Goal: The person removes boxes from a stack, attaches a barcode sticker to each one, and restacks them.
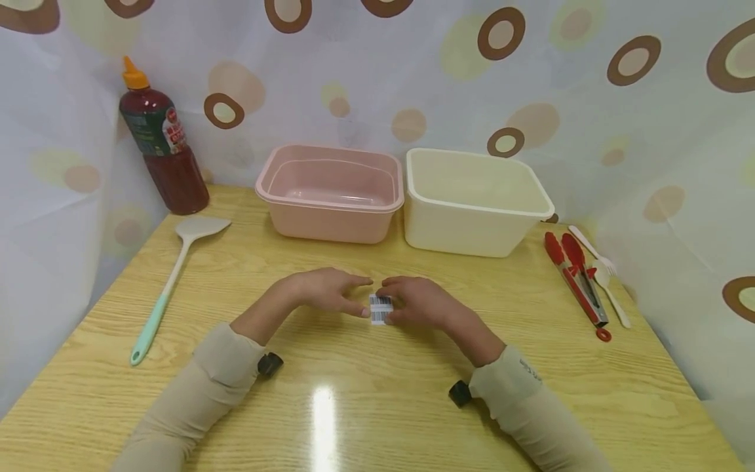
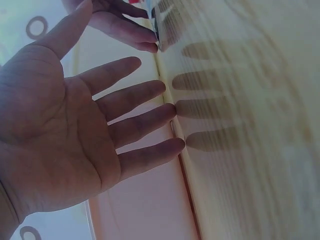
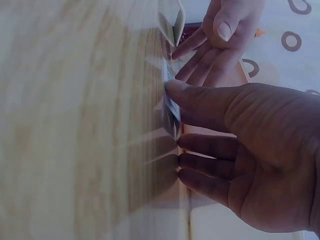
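A small white card printed with barcodes is at the middle of the table, slightly tilted off the wood. My right hand pinches its right side between thumb and index finger; the right wrist view shows the card edge-on, with the other fingertips touching the tabletop. My left hand is just left of the card, its thumb tip close to the card's edge. In the left wrist view that hand has its fingers straight and spread, palm bare, fingertips at the table surface.
Behind the hands stand a pink bin and a cream bin. To the left are a spatula and a red sauce bottle. Red-tipped tongs, a white fork and a white spoon lie at the right.
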`<state>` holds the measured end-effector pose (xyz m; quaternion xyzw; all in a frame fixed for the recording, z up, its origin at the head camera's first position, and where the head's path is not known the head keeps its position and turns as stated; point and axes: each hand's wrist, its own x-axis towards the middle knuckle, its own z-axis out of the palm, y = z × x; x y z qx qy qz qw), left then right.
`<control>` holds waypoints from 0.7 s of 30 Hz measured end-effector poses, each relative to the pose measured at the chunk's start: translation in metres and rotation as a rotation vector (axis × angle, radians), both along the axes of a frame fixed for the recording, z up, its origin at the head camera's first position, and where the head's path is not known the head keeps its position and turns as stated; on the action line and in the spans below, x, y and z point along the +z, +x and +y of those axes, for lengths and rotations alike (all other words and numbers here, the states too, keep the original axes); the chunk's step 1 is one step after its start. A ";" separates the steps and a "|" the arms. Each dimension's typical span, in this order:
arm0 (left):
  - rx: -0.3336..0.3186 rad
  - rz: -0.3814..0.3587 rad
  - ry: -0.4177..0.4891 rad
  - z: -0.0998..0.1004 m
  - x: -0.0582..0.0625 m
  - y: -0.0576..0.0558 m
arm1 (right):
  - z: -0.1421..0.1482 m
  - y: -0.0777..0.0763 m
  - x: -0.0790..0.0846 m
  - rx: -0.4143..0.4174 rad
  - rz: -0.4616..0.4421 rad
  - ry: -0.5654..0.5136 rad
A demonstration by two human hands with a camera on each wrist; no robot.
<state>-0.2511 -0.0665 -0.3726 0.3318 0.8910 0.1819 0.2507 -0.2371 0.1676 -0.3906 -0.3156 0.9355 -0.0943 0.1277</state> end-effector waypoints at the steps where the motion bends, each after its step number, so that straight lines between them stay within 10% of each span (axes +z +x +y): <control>1: -0.003 0.004 -0.004 0.000 0.000 0.000 | 0.000 0.000 0.000 0.005 0.007 0.000; 21: 0.032 0.041 0.041 -0.003 0.007 0.002 | -0.001 0.003 0.003 -0.040 0.013 -0.210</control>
